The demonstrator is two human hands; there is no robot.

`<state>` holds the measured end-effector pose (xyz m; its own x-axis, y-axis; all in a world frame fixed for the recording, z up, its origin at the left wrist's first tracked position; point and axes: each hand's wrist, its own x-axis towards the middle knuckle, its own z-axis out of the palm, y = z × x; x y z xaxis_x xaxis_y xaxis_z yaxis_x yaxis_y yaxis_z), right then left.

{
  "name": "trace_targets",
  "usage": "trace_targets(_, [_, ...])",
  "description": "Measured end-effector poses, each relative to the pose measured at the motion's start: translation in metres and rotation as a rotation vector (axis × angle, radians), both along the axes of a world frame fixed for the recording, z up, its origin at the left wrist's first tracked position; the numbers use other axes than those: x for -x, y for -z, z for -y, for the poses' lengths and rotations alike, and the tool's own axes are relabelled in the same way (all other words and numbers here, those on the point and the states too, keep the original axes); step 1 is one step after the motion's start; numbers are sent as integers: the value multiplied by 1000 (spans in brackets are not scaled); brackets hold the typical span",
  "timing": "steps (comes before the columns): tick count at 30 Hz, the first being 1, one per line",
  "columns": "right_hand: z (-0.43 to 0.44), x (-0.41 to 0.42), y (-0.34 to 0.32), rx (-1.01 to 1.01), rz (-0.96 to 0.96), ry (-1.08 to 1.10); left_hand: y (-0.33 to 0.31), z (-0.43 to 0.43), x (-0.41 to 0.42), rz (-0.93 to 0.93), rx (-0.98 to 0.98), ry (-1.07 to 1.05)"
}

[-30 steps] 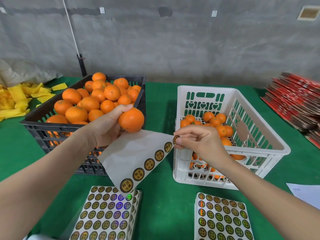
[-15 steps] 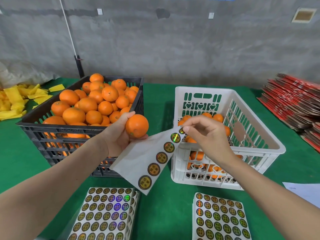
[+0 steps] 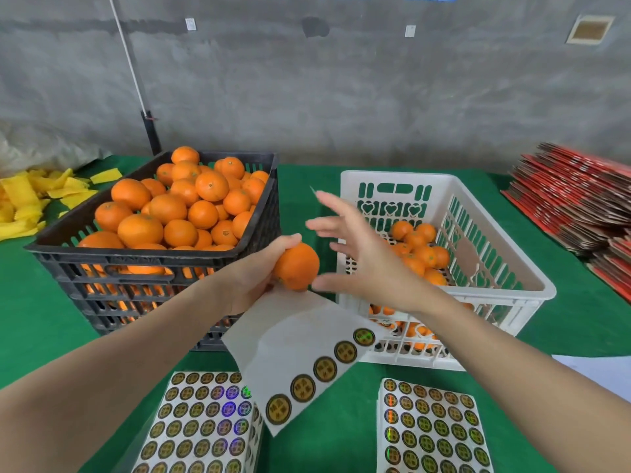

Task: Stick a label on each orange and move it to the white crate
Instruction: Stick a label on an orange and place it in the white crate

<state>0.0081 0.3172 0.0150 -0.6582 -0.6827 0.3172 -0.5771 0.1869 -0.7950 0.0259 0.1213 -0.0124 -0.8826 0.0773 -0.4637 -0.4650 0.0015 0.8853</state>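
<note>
Orange [image 3: 296,266] was clamped in left hand [image 3: 252,274], fingers curled round it, label sheet [image 3: 300,343] hanging from under the same hand. Right hand [image 3: 368,264] was spread wide, blurred, thumb just beside the fruit. White crate [image 3: 396,175] stood behind the right hand, black crate [image 3: 136,256] to the left.

Black crate [image 3: 136,259], white crate [image 3: 396,175] (heart cutouts)

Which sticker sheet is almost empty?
The loose sheet hanging under the left hand: one row of stickers along its edge. The left stack and right stack are fully covered.
</note>
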Motion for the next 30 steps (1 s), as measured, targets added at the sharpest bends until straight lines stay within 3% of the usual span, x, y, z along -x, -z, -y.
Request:
trace_targets(2, [13, -2, 5, -124, -85, -73, 2, -8, 1, -41, -30, 58])
trace_targets(5, [24, -2, 10, -49, -67, -53, 3, -12, -2, -87, -64, 114])
trace_targets(11, [31, -5, 23, 316, 386, 247, 0, 0, -18, -241, -102, 306])
trace_targets(13, [34, -3, 28, 454, 534, 332, 5, 0, -21, -380, 28, 290])
trace_targets(16, [37, -3, 30, 571, 673, 351, 10, -14, -22, -583, 314, 70])
trace_targets(23, [30, -1, 28, 555, 618, 373, 6, -22, -22, -680, 397, -88])
trace_targets(27, [18, 1, 15, 503, 672, 334, 2, -17, -22, -670, 343, -34])
trace_targets(30, [4, 9, -1, 477, 611, 398, 1, -9, -22, -644, 260, 45])
